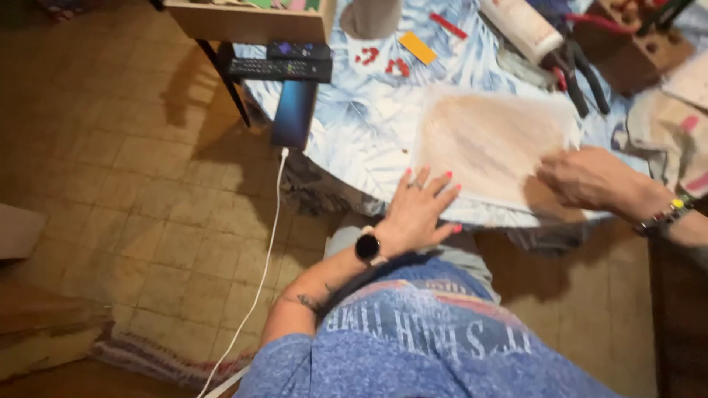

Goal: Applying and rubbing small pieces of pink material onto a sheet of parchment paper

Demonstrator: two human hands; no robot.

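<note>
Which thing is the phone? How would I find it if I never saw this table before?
Start at the round table with the blue leafy cloth and go to its left edge. Just below the two black remotes lies the phone, a dark blue, glossy slab hanging slightly over the edge. Unlike the remotes, it has no buttons, and a white cable runs from it down to the floor.

Right hand [590, 179]: fingertips were blurred against the tan sheet [487, 144]; forearm cut off at the right edge.
Wooden box [251, 18]: top cropped by frame.
Pliers [579, 74]: jaws hidden under clutter.
</note>
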